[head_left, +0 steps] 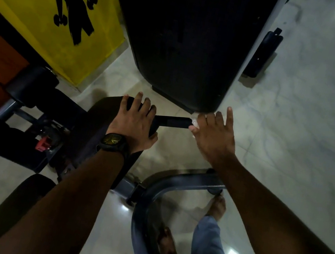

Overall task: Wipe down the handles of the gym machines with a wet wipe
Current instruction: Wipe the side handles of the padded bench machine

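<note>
Leaning over the machine, the person has the left hand (133, 123) resting on the black seat pad (96, 118) at mid-frame. Its fingers are spread wide across the top and the thumb is hooked round the near edge, with a dark wristwatch (113, 142) on that wrist. Just right of it a short black handle (174, 121) juts out sideways, and the right hand (214, 135) sits at its free end. That hand's fingers are straight and fanned (not wrapped round the bar), while the thumb nips a bunched white wet wipe (194, 123) against the handle's tip. Above both hands a big black back pad (188, 41) fills the top centre, and a yellow panel (38, 3) with a black figure lies upper left. A grey frame tube (174, 182) curves over the pale tiled floor (311, 107) below.
</note>
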Demonstrator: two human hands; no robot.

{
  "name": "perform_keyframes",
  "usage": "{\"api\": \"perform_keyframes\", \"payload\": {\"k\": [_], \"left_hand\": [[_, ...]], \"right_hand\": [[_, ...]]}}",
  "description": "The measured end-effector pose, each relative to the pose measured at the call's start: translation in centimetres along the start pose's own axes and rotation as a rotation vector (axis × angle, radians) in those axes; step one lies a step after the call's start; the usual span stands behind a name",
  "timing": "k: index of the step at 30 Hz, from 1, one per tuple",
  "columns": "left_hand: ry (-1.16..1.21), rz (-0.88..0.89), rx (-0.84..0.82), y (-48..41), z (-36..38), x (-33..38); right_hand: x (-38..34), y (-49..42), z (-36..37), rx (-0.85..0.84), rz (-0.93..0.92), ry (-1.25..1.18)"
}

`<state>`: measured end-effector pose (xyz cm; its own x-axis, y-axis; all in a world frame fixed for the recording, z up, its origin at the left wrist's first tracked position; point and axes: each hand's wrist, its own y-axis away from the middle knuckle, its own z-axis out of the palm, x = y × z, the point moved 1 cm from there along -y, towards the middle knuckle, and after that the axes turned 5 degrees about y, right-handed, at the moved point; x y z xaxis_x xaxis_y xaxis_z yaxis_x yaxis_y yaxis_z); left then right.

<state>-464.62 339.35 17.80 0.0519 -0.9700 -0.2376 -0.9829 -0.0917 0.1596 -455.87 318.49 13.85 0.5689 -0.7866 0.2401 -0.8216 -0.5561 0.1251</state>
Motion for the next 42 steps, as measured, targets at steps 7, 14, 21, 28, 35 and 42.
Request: {"api": "perform_keyframes", "payload": {"k": [7, 14, 21, 28, 35, 42], "left_hand": [[0.025, 0.005, -0.002, 0.2, -0.2, -0.2], [0.025, -0.002, -0.006, 0.2, -0.4, 0.0], [0.033, 0.000, -0.010, 0.3, -0.4, 0.0], [0.013, 0.000, 0.000, 0.0, 0.0, -0.1], [0.018, -0.001, -0.002, 0.0, 0.0, 0.0], [0.018, 0.003, -0.008, -0.1, 0.2, -0.1]], "right_hand": [[0.6, -1.6, -2.0, -0.033, 0.033, -0.010], [-0.1, 0.2, -0.1, 0.013, 0.069, -0.095], [-1.3, 0.2, -0.4, 0.031, 0.185, -0.147], [-2.0, 1.1, 1.7, 0.116, 0.117, -0.046], [-2.4, -0.6, 1.8, 0.115, -0.033, -0.020], [-4.3, -2.7, -0.1, 0.117, -0.080, -0.109]]}}
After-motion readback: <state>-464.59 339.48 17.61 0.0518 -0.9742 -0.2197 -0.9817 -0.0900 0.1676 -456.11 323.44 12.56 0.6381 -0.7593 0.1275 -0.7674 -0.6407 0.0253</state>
